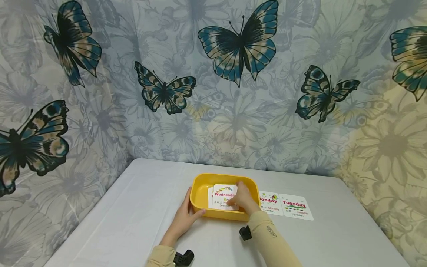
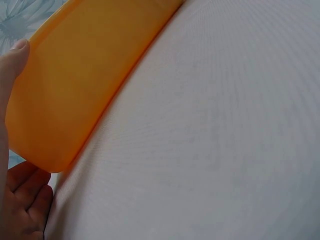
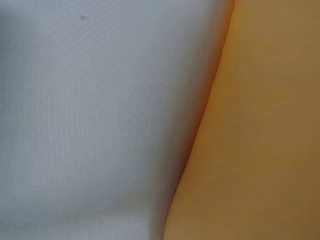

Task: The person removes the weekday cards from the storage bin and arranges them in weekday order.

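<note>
A yellow plastic tray [image 1: 203, 213] stands on the white table. My left hand [image 1: 184, 214] holds its near left corner, thumb against the front side and fingers round the left end; the left wrist view shows the thumb on the yellow wall [image 2: 85, 75]. Inside the tray, my right hand [image 1: 245, 198] grips the right side of the Wednesday card [image 1: 221, 193], with the thumb across its face. Another white card [image 1: 210, 198] lies partly hidden beneath it. Only the tray's side [image 3: 265, 125] and white cloth appear in the right wrist view; that hand is out of it.
To the tray's right lie a Monday card [image 1: 271, 204], partly covered by the tray and arm, and a Tuesday card [image 1: 297, 207] beside it. A butterfly-patterned cloth [image 1: 233, 129] hangs behind the white table [image 1: 150, 185].
</note>
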`<state>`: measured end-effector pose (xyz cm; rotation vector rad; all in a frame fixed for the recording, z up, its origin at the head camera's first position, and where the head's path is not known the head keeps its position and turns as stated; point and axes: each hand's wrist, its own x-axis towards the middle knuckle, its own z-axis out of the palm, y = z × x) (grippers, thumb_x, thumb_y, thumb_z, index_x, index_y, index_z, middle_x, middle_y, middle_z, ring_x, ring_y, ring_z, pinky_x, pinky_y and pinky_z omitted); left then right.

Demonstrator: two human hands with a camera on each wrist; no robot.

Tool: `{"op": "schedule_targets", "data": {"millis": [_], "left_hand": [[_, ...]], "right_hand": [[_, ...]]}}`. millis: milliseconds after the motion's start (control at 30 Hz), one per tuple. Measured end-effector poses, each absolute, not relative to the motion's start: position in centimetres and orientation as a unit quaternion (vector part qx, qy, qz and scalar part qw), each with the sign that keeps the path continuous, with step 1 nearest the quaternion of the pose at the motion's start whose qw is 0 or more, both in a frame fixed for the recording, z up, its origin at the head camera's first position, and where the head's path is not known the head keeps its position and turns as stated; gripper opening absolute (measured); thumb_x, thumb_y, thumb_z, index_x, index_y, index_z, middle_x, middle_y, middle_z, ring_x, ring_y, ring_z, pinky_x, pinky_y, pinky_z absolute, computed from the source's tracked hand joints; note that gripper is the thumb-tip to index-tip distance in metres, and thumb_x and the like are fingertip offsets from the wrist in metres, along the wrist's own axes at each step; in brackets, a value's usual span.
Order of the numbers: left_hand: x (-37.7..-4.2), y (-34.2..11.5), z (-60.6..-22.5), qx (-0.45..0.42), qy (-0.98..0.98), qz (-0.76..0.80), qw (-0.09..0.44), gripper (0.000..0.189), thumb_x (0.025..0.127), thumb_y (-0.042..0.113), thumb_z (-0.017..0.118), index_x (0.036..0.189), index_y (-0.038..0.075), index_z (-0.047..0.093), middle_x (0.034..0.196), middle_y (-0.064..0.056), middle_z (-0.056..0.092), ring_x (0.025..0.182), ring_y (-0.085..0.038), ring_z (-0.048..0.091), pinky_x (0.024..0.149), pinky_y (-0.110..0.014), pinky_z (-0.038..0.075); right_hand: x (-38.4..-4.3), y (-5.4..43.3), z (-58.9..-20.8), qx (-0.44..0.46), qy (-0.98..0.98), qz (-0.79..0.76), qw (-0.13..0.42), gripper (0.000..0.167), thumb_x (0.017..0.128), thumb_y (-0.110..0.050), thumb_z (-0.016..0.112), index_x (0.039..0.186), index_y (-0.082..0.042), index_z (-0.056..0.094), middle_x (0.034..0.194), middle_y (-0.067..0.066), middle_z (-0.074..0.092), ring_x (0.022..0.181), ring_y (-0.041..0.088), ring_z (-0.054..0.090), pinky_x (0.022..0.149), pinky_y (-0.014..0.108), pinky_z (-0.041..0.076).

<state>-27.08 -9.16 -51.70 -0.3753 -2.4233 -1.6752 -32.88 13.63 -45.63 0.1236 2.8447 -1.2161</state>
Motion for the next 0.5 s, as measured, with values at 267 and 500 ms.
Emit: {"op": "schedule_targets", "data": {"millis": [267, 500], "left_hand": [[-26.9, -9.3, -51.5, -0.128, -0.814, -0.559, 0.09, 0.101, 0.077, 0.046, 0.072, 0.15, 0.012, 0.012, 0.151, -0.01, 0.019, 0.135, -0.025, 0.022, 0.109, -0.041, 0.022], [-26.9, -9.4, -51.5, -0.133, -0.815, -0.556, 0.096, 0.098, 0.078, 0.042, 0.072, 0.15, 0.014, 0.013, 0.151, -0.011, 0.021, 0.135, -0.026, 0.023, 0.109, -0.041, 0.021]], "right_hand": [[-33.1, 14.0, -45.0, 0.015, 0.925, -0.381, -0.011, 0.068, 0.068, 0.008, 0.075, 0.128, 0.005, 0.043, 0.125, 0.024, 0.048, 0.11, 0.035, 0.047, 0.095, 0.046, 0.042], [-32.9, 14.1, -43.8, 0.005, 0.921, -0.388, -0.018, 0.062, 0.075, 0.007, 0.071, 0.13, -0.001, 0.044, 0.105, 0.017, 0.055, 0.092, 0.027, 0.053, 0.078, 0.037, 0.05]]}}
